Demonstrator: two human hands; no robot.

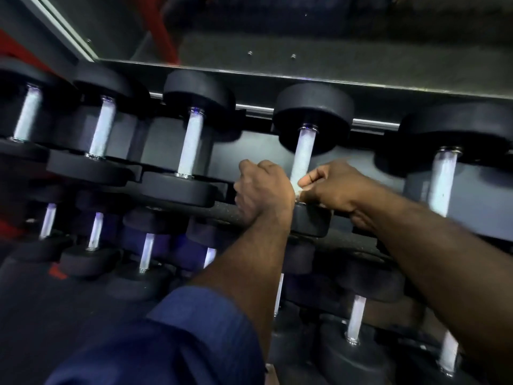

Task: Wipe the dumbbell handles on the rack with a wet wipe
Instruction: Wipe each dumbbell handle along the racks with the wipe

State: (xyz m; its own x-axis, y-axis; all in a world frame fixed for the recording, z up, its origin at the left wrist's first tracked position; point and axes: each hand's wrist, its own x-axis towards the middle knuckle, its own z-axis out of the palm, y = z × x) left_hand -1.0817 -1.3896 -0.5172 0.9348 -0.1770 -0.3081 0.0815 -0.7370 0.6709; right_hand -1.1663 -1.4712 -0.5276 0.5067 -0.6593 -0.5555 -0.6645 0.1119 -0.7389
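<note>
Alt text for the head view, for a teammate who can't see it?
Both hands meet at the near end of a knurled silver dumbbell handle on the upper shelf of a dark metal rack: the right hand pinches a white wet wipe against it, the left hand curled beside it. More black round-headed dumbbells sit on both shelves.

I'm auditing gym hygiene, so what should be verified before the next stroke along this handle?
1. The wet wipe is on the handle: ok, at its near end.
2. The right hand pinches the wipe: ok.
3. The left hand has a grip: cannot tell, fingers curled beside the handle.
4. Handle's upper stretch unobstructed: ok.
5. The dumbbell is seated on the rack: ok.
6. Wipe wetness: cannot tell.
</note>
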